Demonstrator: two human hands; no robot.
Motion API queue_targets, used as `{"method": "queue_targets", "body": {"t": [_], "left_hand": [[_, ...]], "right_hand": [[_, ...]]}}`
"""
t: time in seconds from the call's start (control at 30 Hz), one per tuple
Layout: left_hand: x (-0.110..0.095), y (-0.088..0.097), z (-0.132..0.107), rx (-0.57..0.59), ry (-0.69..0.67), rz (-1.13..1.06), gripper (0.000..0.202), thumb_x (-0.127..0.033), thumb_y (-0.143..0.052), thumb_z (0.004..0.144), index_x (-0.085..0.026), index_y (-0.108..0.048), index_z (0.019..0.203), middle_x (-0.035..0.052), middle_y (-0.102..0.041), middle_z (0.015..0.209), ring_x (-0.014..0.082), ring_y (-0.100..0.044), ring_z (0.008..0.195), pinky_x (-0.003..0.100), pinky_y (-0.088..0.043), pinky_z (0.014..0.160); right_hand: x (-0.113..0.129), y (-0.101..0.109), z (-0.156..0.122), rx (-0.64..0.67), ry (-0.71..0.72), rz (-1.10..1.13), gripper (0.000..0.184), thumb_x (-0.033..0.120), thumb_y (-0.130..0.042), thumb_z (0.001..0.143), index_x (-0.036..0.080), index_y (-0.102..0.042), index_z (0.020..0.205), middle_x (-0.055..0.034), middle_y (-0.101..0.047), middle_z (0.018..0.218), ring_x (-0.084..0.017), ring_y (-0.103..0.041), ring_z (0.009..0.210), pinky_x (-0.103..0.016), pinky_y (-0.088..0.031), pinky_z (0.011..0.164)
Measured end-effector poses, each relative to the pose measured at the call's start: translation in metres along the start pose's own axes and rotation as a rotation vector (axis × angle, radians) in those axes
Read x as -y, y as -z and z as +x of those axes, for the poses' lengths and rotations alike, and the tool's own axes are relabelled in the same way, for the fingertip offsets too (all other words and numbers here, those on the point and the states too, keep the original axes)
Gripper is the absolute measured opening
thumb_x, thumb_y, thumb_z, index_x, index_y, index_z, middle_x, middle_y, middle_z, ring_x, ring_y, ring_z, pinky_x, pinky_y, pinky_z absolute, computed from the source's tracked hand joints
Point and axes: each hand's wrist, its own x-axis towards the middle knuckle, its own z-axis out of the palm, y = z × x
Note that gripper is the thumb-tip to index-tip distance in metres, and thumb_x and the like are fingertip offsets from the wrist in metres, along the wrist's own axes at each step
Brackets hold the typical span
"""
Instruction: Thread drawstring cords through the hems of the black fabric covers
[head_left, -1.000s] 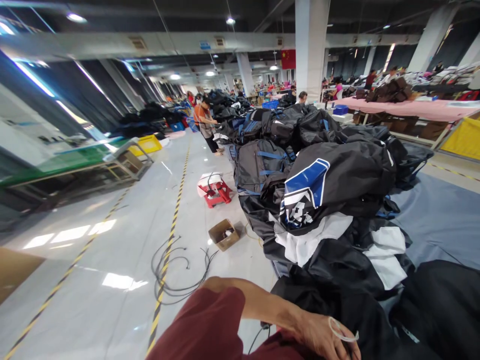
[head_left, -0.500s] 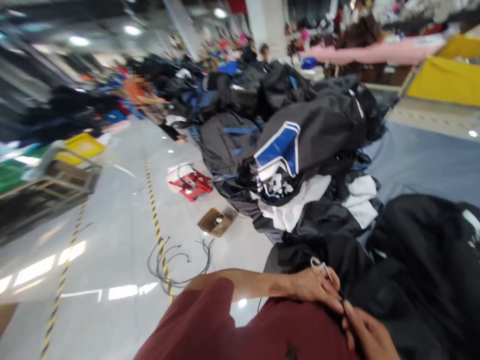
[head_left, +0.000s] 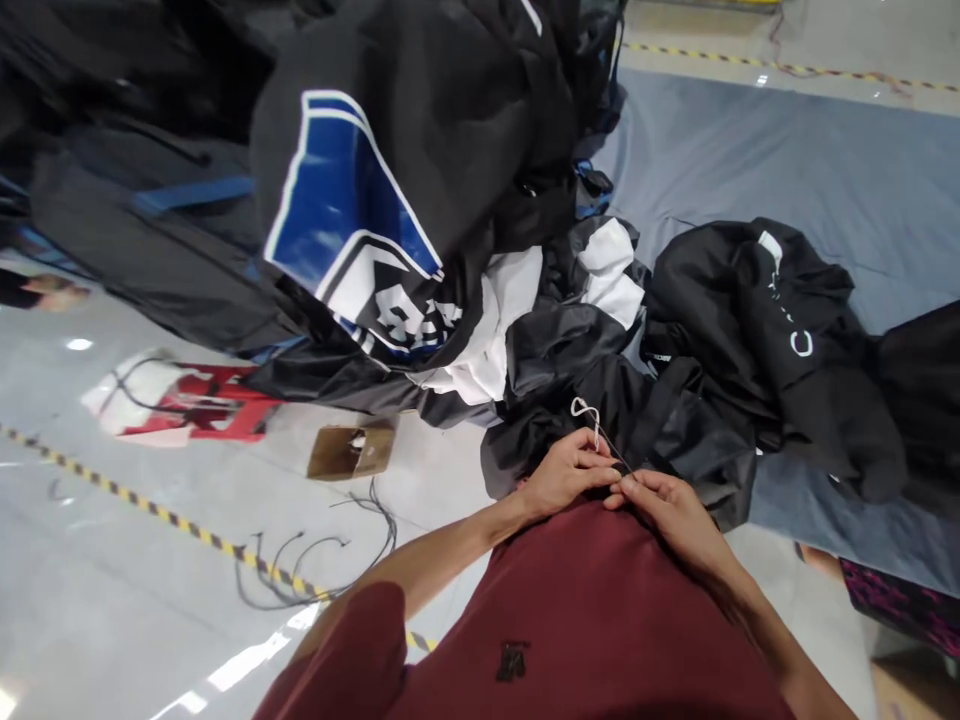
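My left hand (head_left: 571, 470) is closed in a pinch in front of my maroon shirt, and a white cord (head_left: 586, 408) loops up out of its fingers. Close beside it, my right hand (head_left: 664, 505) pinches a thin dark cord (head_left: 616, 455) that slants up past the left fingertips. The fingertips of both hands nearly touch; what lies between them is too small to make out fully. Just beyond the hands spreads crumpled black fabric (head_left: 694, 440), with a black garment (head_left: 795, 330) bearing white lettering to its right.
A big black bag (head_left: 442, 110) with a blue and white print stands ahead. On the floor at left are a small cardboard box (head_left: 352, 450), loose black cords (head_left: 300, 590), a red and white item (head_left: 202, 400) and striped tape (head_left: 150, 505). Grey sheeting (head_left: 787, 150) covers the right.
My view has tilted down and turned right, toward the hands. Both hands stay together at the cord, which now shows more clearly; the right hand is in fuller view.
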Motion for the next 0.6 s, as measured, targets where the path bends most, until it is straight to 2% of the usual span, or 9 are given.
{"method": "queue_targets", "body": {"t": [0.1, 0.17, 0.4, 0.5, 0.6], "left_hand": [[-0.003, -0.002, -0.002, -0.030, -0.018, 0.070, 0.054, -0.051, -0.095, 0.079, -0.016, -0.062, 0.104, 0.0085, -0.083, 0.095, 0.0209, -0.077, 0.089, 0.029, -0.053, 0.082], [-0.004, -0.002, -0.004, -0.037, -0.008, 0.099, 0.050, -0.049, -0.093, 0.081, -0.017, -0.064, 0.107, 0.0088, -0.084, 0.099, 0.0230, -0.079, 0.093, 0.030, -0.055, 0.083], [0.000, 0.005, -0.006, 0.094, -0.050, 0.242, 0.047, -0.039, -0.085, 0.090, -0.018, -0.068, 0.127, 0.0115, -0.083, 0.119, 0.0269, -0.078, 0.116, 0.037, -0.056, 0.104], [0.003, 0.007, -0.005, 0.118, -0.055, 0.226, 0.049, -0.042, -0.082, 0.093, -0.018, -0.066, 0.133, 0.0125, -0.081, 0.125, 0.0276, -0.076, 0.121, 0.038, -0.055, 0.108], [0.005, 0.007, -0.006, 0.147, -0.079, 0.224, 0.043, -0.040, -0.078, 0.098, -0.020, -0.066, 0.134, 0.0120, -0.077, 0.135, 0.0271, -0.074, 0.127, 0.037, -0.056, 0.110]], "right_hand": [[-0.003, 0.000, -0.001, 0.013, -0.041, 0.055, 0.064, 0.079, -0.075, 0.085, 0.016, -0.084, 0.091, -0.0043, -0.069, 0.075, -0.012, -0.038, 0.061, -0.029, -0.026, 0.060], [-0.004, -0.001, -0.002, 0.008, -0.044, 0.077, 0.064, 0.079, -0.076, 0.085, 0.016, -0.084, 0.090, -0.0038, -0.067, 0.074, -0.012, -0.037, 0.062, -0.029, -0.025, 0.060], [-0.001, -0.008, -0.011, 0.018, -0.051, 0.142, 0.061, 0.078, -0.080, 0.083, 0.016, -0.083, 0.086, -0.0045, -0.071, 0.079, -0.014, -0.054, 0.070, -0.028, -0.038, 0.067], [-0.002, -0.011, -0.013, -0.039, -0.022, 0.064, 0.063, 0.080, -0.076, 0.085, 0.017, -0.082, 0.086, -0.0029, -0.068, 0.075, -0.015, -0.054, 0.071, -0.028, -0.040, 0.068], [-0.003, -0.012, -0.014, -0.084, -0.006, -0.016, 0.063, 0.080, -0.073, 0.087, 0.018, -0.082, 0.089, -0.0039, -0.070, 0.081, -0.017, -0.058, 0.076, -0.029, -0.043, 0.071]]}}
